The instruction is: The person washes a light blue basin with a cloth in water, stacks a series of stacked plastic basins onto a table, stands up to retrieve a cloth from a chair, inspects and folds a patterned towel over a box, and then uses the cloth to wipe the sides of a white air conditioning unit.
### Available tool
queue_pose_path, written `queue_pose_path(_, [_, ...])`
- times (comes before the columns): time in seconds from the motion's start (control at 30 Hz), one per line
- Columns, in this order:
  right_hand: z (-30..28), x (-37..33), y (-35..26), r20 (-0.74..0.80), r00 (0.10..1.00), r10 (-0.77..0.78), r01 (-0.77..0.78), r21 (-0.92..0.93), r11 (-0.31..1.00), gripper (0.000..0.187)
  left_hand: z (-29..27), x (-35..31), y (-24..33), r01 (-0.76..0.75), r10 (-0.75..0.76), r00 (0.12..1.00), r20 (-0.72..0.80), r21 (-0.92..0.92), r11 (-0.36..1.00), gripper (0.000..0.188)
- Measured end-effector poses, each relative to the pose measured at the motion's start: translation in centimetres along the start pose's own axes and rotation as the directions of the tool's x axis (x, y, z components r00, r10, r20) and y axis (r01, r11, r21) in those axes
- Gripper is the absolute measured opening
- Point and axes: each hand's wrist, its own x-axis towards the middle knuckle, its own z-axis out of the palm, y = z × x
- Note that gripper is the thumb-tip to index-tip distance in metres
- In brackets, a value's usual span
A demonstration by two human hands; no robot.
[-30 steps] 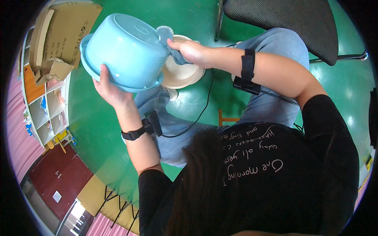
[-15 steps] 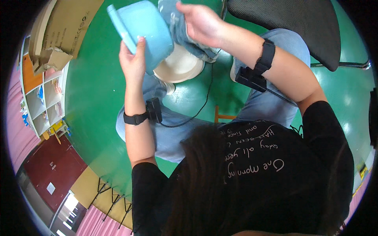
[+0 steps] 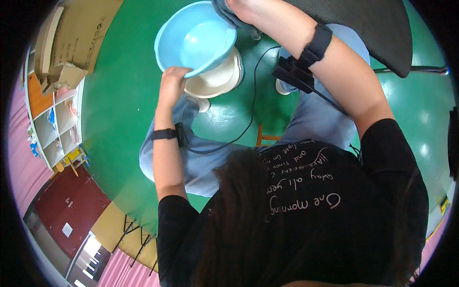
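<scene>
A light-blue plastic basin (image 3: 193,36) is held tilted, its hollow inside facing up toward me. My left hand (image 3: 172,86) grips its near rim, fingers closed over the edge. At the top of the view my right hand (image 3: 243,8) is partly cut off by the picture's edge. A dark grey-blue cloth (image 3: 225,12) bunches against that hand at the basin's right rim and moves with it; the fingertips are hidden. Below the blue basin a cream-white basin (image 3: 215,85) stands on the floor, partly covered from view.
Between my legs a black cable (image 3: 253,103) runs from one wrist strap toward the far side. A black mesh chair (image 3: 368,28) stands at the far right. Cardboard boxes (image 3: 88,33) and a white shelf (image 3: 57,124) are at the left, on the green floor (image 3: 119,119).
The blue basin has turned from showing its outside to showing its inside, and moved slightly right. My left hand shifted to its near rim. My right hand and the cloth moved farther away.
</scene>
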Motion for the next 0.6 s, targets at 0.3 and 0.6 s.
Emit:
queue_pose_path(0.3, [0.7, -0.7, -0.7, -0.085, 0.990, -0.114, 0.109, -0.060, 0.992, 0.032, 5.7, -7.5, -2.3, 0.064, -0.080, 0.994, 0.080, 0.182, 0.981, 0.028])
queue_pose_path(0.6, [0.6, 0.5, 1.2, 0.112, 0.993, -0.026, 0.021, 0.042, 0.999, 0.042, 9.2, -9.4, -3.6, 0.120, -0.159, 0.945, 0.287, 0.148, 0.982, 0.032])
